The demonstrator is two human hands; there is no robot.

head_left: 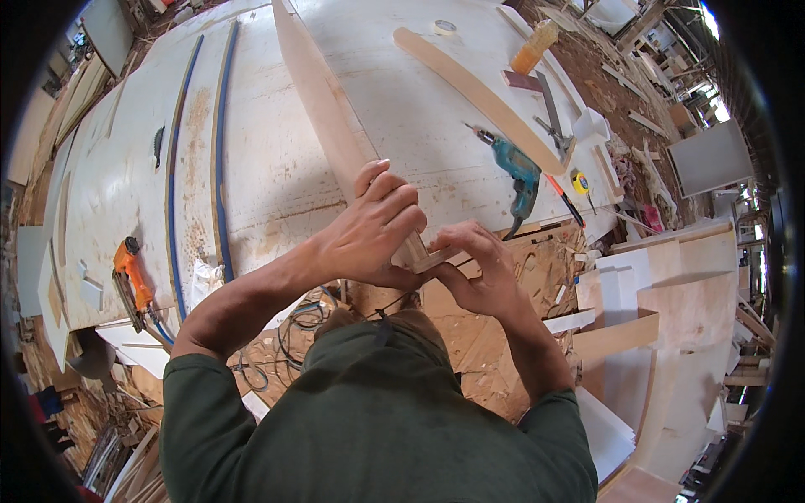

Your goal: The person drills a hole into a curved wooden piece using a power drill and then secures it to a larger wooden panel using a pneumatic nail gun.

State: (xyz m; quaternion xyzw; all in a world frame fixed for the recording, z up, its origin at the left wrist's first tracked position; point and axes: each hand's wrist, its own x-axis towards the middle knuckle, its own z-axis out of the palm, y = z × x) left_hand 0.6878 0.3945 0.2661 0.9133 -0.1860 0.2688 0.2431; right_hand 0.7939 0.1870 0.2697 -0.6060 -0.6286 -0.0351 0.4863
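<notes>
A long, narrow wooden board point(323, 109) stretches away from me across the white worktable point(268, 159), its near end close to the table's front edge. My left hand point(373, 230) is closed around that near end, fingers over the top. A short, thin strip of wood point(438, 257) is pinched between the thumb and fingers of my right hand point(480, 268). The strip meets the board's end at an angle; my left palm partly hides where they touch. To the right of my hands lies a teal power drill point(516, 172), bit facing away.
An orange nail gun point(134, 275) with a blue hose lies at left, near two blue-edged strips point(222, 151). On the right are a curved wooden strip point(478, 92), a glue bottle point(534, 50), a tape measure point(580, 182) and a tape roll point(444, 28). Panels point(688, 310) stand beside the table.
</notes>
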